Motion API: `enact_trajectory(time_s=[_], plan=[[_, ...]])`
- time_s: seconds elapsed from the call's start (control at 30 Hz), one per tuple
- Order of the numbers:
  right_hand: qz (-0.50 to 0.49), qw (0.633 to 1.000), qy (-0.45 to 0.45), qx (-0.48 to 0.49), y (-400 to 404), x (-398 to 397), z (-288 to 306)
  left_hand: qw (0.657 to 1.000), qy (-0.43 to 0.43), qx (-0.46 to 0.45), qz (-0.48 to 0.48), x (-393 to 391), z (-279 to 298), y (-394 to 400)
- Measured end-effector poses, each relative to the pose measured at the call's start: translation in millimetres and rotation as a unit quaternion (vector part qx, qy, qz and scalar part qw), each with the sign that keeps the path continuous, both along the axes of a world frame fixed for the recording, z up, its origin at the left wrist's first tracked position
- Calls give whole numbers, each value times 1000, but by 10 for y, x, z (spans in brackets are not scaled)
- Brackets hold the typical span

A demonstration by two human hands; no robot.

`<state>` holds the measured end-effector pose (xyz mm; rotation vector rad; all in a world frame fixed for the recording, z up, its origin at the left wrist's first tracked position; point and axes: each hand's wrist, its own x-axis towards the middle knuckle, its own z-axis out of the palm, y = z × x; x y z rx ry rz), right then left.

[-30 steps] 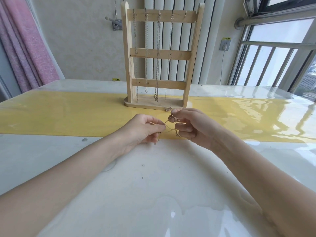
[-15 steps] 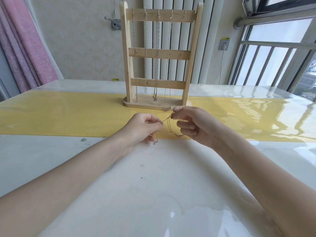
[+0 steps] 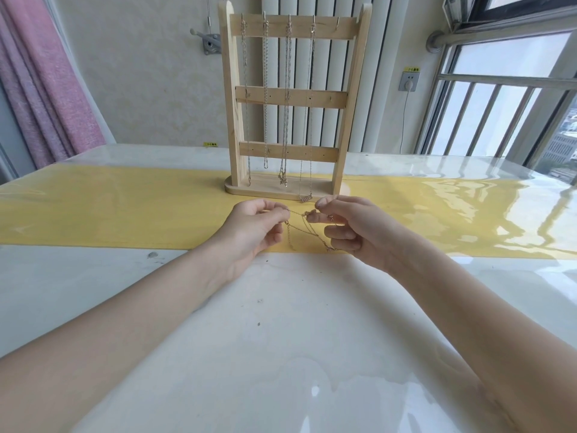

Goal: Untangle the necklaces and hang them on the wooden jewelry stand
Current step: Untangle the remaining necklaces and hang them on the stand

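While my left hand [image 3: 254,228] and right hand [image 3: 349,228] pinch the thin gold chain necklace [image 3: 307,229] above the bench [image 3: 281,323], before the wooden jewelry stand [image 3: 288,98], it looks light, limp, snag-prone; I'd grip beside the knot.

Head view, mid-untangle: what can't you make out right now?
- Gold chain between left hand and right hand: too thin to tell if one necklace or several, or where it knots.
- Both pinch points: hidden by curled fingers.
- Hanging necklaces on the wooden stand: clasps and pendants too small.
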<state>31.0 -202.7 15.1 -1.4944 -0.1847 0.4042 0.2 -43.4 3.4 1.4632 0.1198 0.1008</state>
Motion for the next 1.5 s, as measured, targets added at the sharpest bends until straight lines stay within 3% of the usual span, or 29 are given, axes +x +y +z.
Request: enact_trajectory(time_s=[0.6,0.9,1.17,1.3,1.5], plan=[[39,998,-41,-24,11,-2,2,972,59,-227,-27,-1,33,12],[58,998,-16,31,-3,9,7,973,86,-211,-37,-16,49,-21],[55,996,-65,-22,14,-19,22,973,83,-213,-39,28,-34,11],[56,994,-83,-42,44,-24,23,961,77,-260,-51,34,-34,24],[65,994,-80,-33,43,-29,24,963,77,-256,-16,30,-26,6]])
